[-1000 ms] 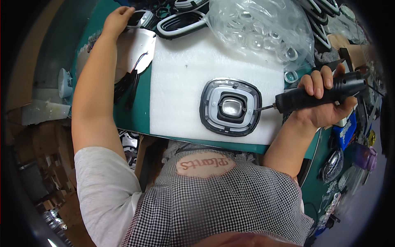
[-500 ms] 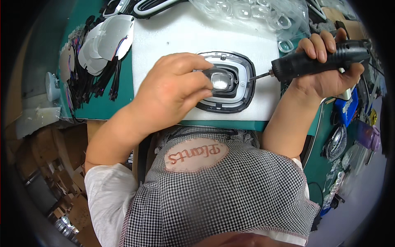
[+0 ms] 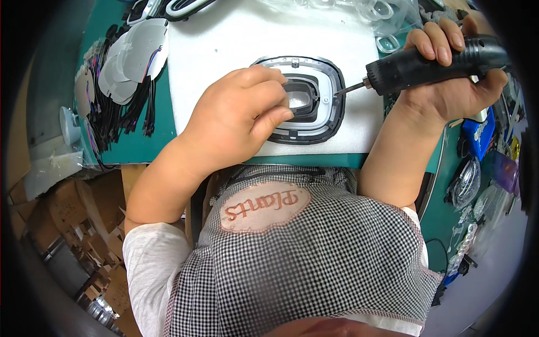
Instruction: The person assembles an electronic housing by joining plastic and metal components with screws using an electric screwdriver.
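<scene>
My right hand is wrapped round a black electric screwdriver. Its thin metal bit points left, and the tip meets or nearly meets the right side of an oval housing. This housing has a dark notched rim, a pale inner band and a smaller dark frame at its centre. My left hand lies over the housing's left side with its fingers curled. Their tips are at the central frame, and whatever they grip is hidden. The housing rests on a white foam sheet.
Bundled dark cables and pale rounded plates lie at the left. Clear plastic parts in a bag sit at the back right. A black-and-white ring is at the back, a blue tray at the right.
The foam sheet and housing appear slightly higher in the picture, as if the view shifted. My left fingers are more curled, and the bright clear lens look at the housing's centre has dulled.
</scene>
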The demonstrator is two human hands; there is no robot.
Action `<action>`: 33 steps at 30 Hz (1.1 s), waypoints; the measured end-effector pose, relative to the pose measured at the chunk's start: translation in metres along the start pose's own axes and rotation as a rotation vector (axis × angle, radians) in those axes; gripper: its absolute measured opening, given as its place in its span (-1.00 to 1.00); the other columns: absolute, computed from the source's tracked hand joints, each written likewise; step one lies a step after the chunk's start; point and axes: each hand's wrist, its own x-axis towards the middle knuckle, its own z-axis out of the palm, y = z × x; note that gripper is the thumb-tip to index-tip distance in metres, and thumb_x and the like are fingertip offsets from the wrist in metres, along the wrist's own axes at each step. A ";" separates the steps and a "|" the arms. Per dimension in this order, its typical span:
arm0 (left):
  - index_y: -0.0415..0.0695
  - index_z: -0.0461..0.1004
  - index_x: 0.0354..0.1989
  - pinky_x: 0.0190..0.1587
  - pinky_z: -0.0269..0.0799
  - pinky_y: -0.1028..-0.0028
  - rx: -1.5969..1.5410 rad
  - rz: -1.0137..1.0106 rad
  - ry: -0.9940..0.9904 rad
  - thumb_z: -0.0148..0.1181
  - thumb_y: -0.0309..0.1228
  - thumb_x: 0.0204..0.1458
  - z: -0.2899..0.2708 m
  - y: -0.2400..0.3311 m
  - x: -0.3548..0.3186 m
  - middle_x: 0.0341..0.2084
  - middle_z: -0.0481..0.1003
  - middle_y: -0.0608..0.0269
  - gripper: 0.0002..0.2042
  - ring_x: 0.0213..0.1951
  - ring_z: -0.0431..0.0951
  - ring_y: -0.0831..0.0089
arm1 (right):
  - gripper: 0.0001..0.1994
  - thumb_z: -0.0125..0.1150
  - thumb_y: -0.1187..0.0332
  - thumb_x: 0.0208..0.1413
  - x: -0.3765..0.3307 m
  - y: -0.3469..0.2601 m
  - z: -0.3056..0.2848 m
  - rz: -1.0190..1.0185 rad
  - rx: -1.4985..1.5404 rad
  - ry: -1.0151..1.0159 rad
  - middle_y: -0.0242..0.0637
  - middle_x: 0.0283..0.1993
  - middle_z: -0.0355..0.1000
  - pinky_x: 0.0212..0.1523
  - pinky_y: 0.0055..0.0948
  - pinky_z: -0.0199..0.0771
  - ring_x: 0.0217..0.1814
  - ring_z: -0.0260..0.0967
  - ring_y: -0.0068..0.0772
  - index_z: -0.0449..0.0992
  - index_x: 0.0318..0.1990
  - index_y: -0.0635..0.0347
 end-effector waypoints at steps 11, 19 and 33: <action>-0.19 0.51 -0.39 -0.16 0.52 0.31 0.053 -0.023 -0.020 0.35 -0.55 -0.08 0.007 0.003 0.001 -0.10 0.57 0.01 -0.87 -0.17 0.60 0.11 | -0.39 0.04 -0.11 0.31 -0.018 0.025 0.033 -0.236 -0.261 0.261 -0.28 -0.35 0.35 -0.44 -0.44 0.44 -0.46 0.37 -0.44 0.26 0.25 0.23; -0.17 0.51 -0.37 -0.08 0.55 0.25 0.166 -0.055 0.010 0.39 -0.54 -0.14 0.020 0.006 -0.008 -0.05 0.57 0.08 -0.82 -0.09 0.60 0.07 | -0.39 0.04 -0.10 0.32 -0.016 0.027 0.032 -0.234 -0.258 0.229 -0.29 -0.34 0.34 -0.45 -0.43 0.43 -0.47 0.36 -0.44 0.28 0.24 0.27; 0.02 0.59 -0.09 0.44 -0.09 -0.11 0.000 0.027 -0.041 0.44 -0.50 -0.18 0.015 -0.030 -0.002 0.01 0.57 0.28 -0.61 0.36 0.28 0.07 | -0.35 0.31 -0.05 -0.11 0.004 0.003 -0.001 0.033 0.035 -0.033 -0.32 -0.31 0.32 -0.26 -0.43 0.32 -0.38 0.30 -0.47 0.44 0.03 0.30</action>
